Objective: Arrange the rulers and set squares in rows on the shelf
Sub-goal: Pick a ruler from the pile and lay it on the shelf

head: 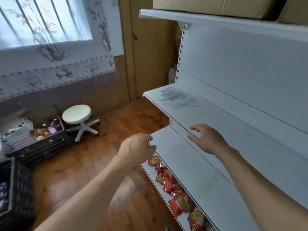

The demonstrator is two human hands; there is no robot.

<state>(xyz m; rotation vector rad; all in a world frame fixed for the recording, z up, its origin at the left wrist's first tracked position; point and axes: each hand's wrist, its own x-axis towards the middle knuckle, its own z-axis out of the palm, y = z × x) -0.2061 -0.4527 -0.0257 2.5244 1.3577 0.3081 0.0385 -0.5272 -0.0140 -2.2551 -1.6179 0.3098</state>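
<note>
The left hand point(135, 147) and right hand point(208, 139) hover with relaxed, empty fingers, the clear rulers and set squares point(178, 97) heaped well beyond the fingertips on the shelf point(225, 124).

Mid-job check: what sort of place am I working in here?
Likely a small shop or its stockroom: white retail shelving, red snack packets on a lower shelf, cardboard boxes on top.

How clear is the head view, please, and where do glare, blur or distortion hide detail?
Head view: daylight washes out the curtained window; motion blur smears the clear plastic rulers and set squares on the white metal shelf into a pale haze; wide-angle distortion bows the shelf edges.
</note>
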